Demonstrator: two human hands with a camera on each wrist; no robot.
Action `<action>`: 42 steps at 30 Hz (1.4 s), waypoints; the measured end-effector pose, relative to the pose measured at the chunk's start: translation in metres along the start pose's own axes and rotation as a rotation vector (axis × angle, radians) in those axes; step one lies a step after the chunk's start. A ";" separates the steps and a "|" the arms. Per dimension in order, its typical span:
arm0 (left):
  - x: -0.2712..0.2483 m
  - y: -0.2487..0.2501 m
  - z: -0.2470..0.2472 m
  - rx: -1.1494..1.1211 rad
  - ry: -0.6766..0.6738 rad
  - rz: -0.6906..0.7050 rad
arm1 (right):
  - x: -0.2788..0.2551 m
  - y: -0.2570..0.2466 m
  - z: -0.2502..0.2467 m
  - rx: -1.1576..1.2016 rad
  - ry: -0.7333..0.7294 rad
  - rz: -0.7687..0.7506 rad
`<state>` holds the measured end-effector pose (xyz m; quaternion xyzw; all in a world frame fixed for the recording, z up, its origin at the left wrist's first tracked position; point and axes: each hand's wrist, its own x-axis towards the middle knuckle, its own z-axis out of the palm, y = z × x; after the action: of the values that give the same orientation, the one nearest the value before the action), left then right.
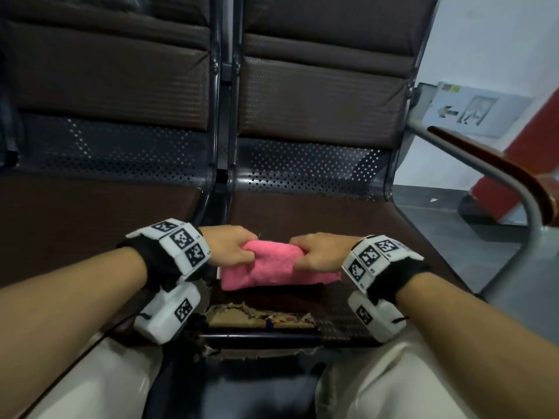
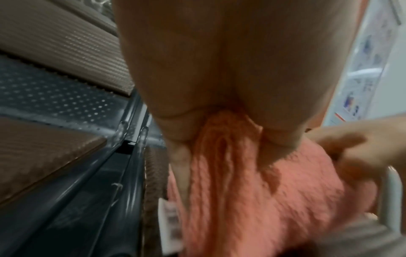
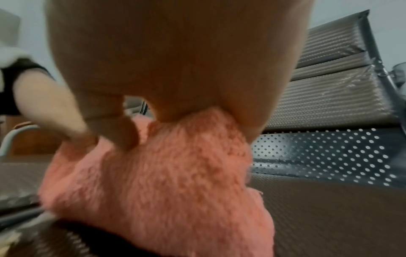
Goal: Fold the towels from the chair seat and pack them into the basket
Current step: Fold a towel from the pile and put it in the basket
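Note:
A pink fluffy towel (image 1: 269, 266) lies bunched and partly folded on the brown chair seat (image 1: 378, 225) near its front edge. My left hand (image 1: 233, 246) grips the towel's upper left end with curled fingers. My right hand (image 1: 314, 252) grips the upper right end the same way. In the left wrist view the towel (image 2: 252, 200) is pinched into pleats under my left hand (image 2: 222, 132), and a white label (image 2: 171, 217) shows at its edge. The right wrist view has the towel (image 3: 167, 182) gathered under my right hand (image 3: 182, 111). No basket is in view.
The seat's front edge is torn (image 1: 260, 316), with padding exposed. A second brown seat (image 1: 90, 219) lies to the left across a metal gap. A metal armrest with a wooden top (image 1: 496, 164) stands on the right. Perforated metal backs (image 1: 302, 167) rise behind.

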<state>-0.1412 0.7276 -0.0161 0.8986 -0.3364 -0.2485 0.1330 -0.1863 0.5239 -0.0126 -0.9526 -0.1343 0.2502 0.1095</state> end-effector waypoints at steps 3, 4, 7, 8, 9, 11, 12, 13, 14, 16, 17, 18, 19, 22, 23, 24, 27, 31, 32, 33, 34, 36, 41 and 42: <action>0.008 -0.014 -0.005 -0.160 -0.122 -0.079 | 0.007 0.008 -0.002 -0.024 -0.060 0.017; 0.011 -0.017 -0.006 -0.238 -0.142 -0.117 | 0.010 0.012 -0.002 -0.013 -0.046 0.028; 0.019 -0.023 -0.009 -0.398 -0.118 -0.247 | 0.023 0.026 -0.004 0.179 0.074 0.064; 0.021 -0.025 -0.010 -0.394 -0.110 -0.279 | 0.026 0.030 -0.005 0.226 0.106 0.079; 0.025 -0.028 -0.010 -0.360 -0.110 -0.300 | 0.032 0.035 -0.007 0.237 0.125 0.092; 0.031 -0.034 -0.010 -0.150 -0.116 -0.283 | 0.043 0.041 -0.008 0.197 0.136 0.115; 0.035 -0.036 -0.010 -0.012 -0.120 -0.264 | 0.048 0.044 -0.007 0.174 0.147 0.125; 0.039 -0.037 -0.010 0.105 -0.124 -0.244 | 0.053 0.046 -0.006 0.163 0.166 0.135; 0.042 -0.039 -0.009 0.174 -0.130 -0.232 | 0.058 0.047 -0.005 0.158 0.185 0.151; 0.046 -0.038 -0.008 0.220 -0.135 -0.230 | 0.066 0.051 -0.003 0.133 0.194 0.223; 0.047 -0.038 -0.007 0.221 -0.131 -0.227 | 0.069 0.053 -0.002 0.110 0.184 0.283; 0.048 -0.038 -0.006 0.206 -0.128 -0.226 | 0.070 0.055 -0.001 0.090 0.171 0.353; 0.049 -0.038 -0.004 0.178 -0.129 -0.230 | 0.070 0.058 0.000 0.088 0.148 0.419; 0.046 -0.033 0.006 -0.017 -0.211 -0.253 | 0.070 0.067 0.006 0.196 0.021 0.517; 0.044 -0.030 0.008 -0.066 -0.262 -0.255 | 0.070 0.069 0.008 0.245 -0.006 0.518; 0.042 -0.027 0.008 -0.088 -0.309 -0.261 | 0.068 0.068 0.010 0.292 -0.013 0.503; 0.038 -0.016 0.001 0.080 -0.313 -0.221 | 0.063 0.058 0.010 0.515 0.030 0.410; 0.033 -0.007 -0.004 -0.072 -0.056 -0.093 | 0.043 0.028 -0.013 0.601 0.190 0.108; 0.028 -0.001 -0.006 -0.215 -0.012 -0.023 | 0.036 0.019 -0.022 0.617 0.247 0.032; 0.023 0.005 -0.008 -0.358 0.029 0.045 | 0.027 0.009 -0.032 0.628 0.302 -0.034; 0.019 0.009 -0.011 -0.482 0.059 0.098 | 0.017 0.001 -0.041 0.631 0.357 -0.102; 0.008 0.018 -0.018 -0.640 0.107 0.093 | -0.007 -0.012 -0.059 0.615 0.432 -0.178; -0.023 0.054 -0.040 -0.526 0.221 0.088 | -0.092 -0.022 -0.097 0.564 0.700 -0.173; -0.031 0.067 -0.045 -0.450 0.227 0.095 | -0.112 -0.021 -0.102 0.562 0.770 -0.157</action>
<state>-0.1734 0.7022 0.0599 0.8518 -0.2973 -0.2080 0.3779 -0.2326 0.4947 0.1298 -0.8965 -0.0829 -0.1031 0.4229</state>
